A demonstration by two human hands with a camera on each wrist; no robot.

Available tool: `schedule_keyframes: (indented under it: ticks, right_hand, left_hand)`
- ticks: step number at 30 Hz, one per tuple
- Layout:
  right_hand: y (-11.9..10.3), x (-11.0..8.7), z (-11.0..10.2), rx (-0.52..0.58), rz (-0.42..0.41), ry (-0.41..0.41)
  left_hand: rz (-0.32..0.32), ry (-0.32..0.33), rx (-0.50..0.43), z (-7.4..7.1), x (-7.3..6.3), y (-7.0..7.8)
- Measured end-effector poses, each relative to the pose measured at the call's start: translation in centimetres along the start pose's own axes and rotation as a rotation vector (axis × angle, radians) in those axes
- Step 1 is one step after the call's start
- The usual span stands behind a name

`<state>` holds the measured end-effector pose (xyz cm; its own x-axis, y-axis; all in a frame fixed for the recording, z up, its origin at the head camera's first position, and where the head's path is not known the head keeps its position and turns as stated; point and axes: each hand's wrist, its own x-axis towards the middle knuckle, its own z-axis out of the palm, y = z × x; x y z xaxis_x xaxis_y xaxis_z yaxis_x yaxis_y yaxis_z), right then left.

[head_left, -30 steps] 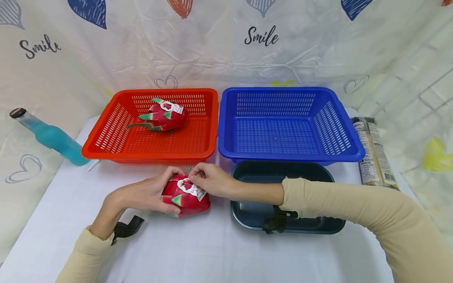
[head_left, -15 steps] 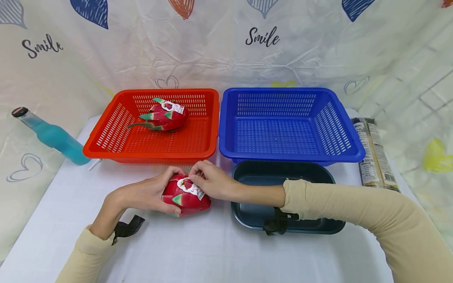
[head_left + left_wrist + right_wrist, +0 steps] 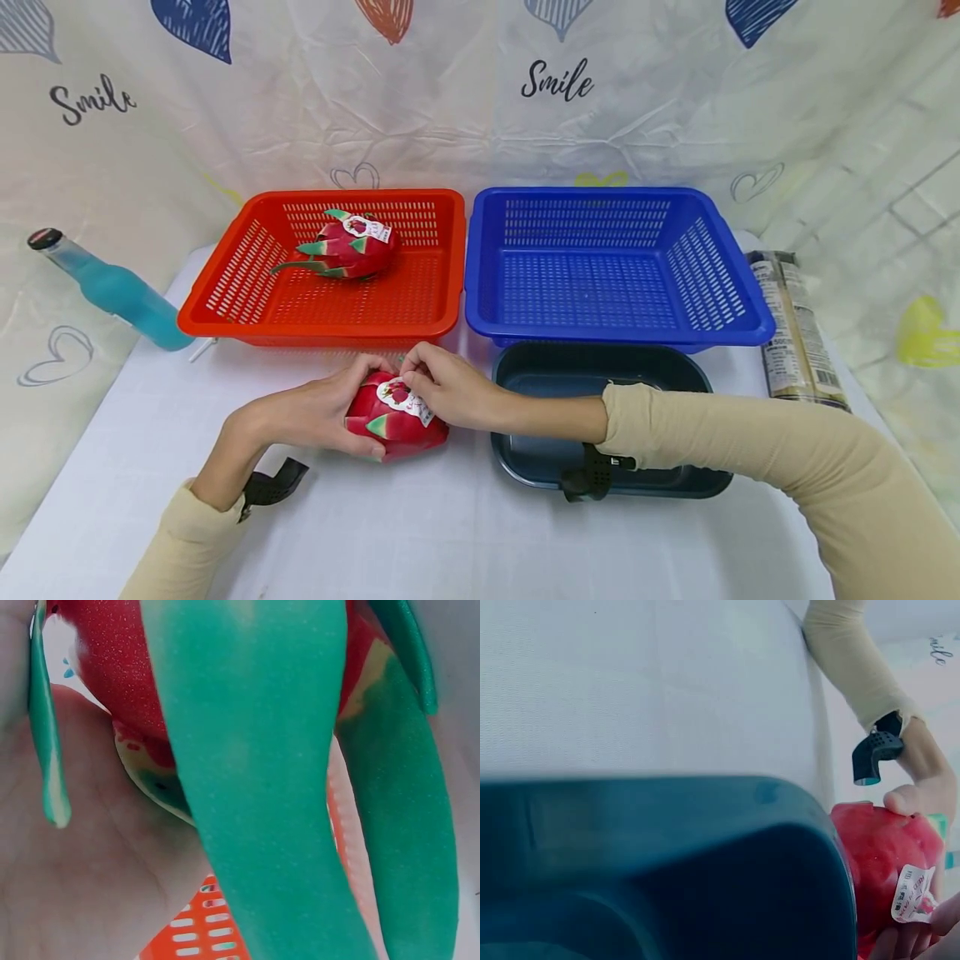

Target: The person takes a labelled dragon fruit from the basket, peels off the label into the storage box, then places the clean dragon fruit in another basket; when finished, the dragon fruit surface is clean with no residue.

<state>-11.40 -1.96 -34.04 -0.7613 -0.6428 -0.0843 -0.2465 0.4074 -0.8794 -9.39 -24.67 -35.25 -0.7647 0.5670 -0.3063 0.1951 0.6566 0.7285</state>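
A red dragon fruit (image 3: pixel 401 433) with green-tipped scales lies on the white table, in front of the red basket. My left hand (image 3: pixel 318 412) grips it from the left, thumb on the near side and fingers over the far side. On its upper face is a white printed sticker (image 3: pixel 405 402). My right hand (image 3: pixel 448 387) pinches the sticker's upper left edge between thumb and forefinger; the other fingers are curled. The left wrist view shows long green leaves (image 3: pixel 255 765) beside the palm. In the right wrist view the sticker (image 3: pixel 913 894) shows against the red skin.
Another dragon fruit (image 3: pixel 360 250) with a sticker lies in the red basket (image 3: pixel 322 329). A blue basket (image 3: pixel 600 329) stands beside it. Under my right forearm is a dark tray (image 3: pixel 525 467). A blue bottle (image 3: pixel 120 292) leans at the left; a printed packet (image 3: pixel 795 333) lies right.
The hands and the dragon fruit stay almost in place. My right fingers shift only slightly at the sticker's edge, and the whole view drifts a little.
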Motion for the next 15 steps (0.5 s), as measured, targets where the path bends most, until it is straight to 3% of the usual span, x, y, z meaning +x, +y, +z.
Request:
schedule_keyframes:
  ticks: [15]
  right_hand:
    - [0.31, 0.22, -0.65, 0.110, 0.089, -0.103]
  left_hand:
    - [0.015, 0.011, 0.068, 0.20, -0.12, 0.35]
